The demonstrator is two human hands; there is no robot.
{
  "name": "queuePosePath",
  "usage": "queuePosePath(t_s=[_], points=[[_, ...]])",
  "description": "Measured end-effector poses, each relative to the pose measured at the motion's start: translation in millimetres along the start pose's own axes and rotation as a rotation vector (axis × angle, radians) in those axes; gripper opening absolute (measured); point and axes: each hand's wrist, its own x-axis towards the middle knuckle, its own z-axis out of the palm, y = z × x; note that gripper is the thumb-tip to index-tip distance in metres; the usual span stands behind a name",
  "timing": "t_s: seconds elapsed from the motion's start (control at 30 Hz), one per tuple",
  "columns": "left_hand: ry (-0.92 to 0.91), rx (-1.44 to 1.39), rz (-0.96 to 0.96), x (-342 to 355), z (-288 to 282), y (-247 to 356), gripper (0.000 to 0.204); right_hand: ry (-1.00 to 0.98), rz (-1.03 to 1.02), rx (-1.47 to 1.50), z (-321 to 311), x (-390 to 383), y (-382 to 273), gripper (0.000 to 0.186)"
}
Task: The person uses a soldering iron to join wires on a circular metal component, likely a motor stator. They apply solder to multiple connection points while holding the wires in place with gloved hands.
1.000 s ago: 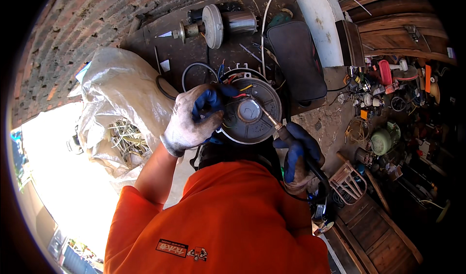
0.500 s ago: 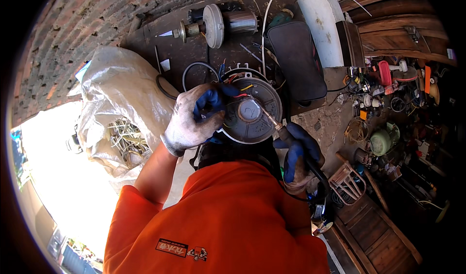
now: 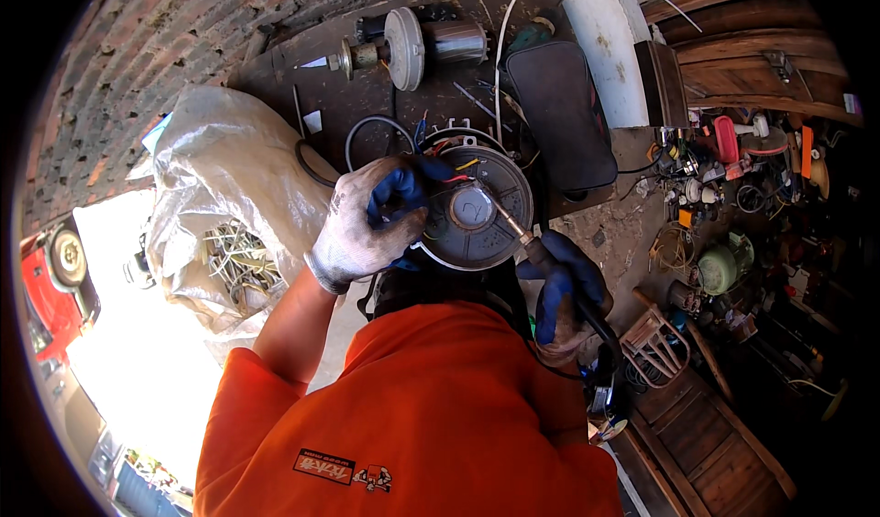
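My left hand, in a white glove with blue palm, pinches a thin red wire at its fingertips. Below the wire sits a round grey metal motor housing with a pale disc at its centre. A yellow wire pokes out near the housing's far side. My right hand, gloved alike, is closed around the black handle of a soldering iron with a brass collar. Its metal tip points at the bare end of the red wire; whether they touch is too small to tell.
On the dark workbench lie a motor rotor and a black zipped case. A white sack of scrap wire stands at left. Tools, a green motor and a wooden chair crowd the right.
Both hands, the wire and the iron stay almost where they were. A red vehicle has come into view outside at the far left.
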Motion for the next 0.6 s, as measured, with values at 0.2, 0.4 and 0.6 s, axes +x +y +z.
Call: queuePosePath(t_s=[0.2,0.4,0.6], points=[[0.066,0.002,0.034,-1,4,1,0.04,0.017,-0.011,0.148,-1,-2,6,0.037],[0.036,0.042,0.026,1,4,-4,0.043,0.004,0.07,0.098,-1,-3,0,0.036],[0.076,-0.024,0.013,-2,8,-11,0.044,0.024,0.08,0.139,2,-3,2,0.031]])
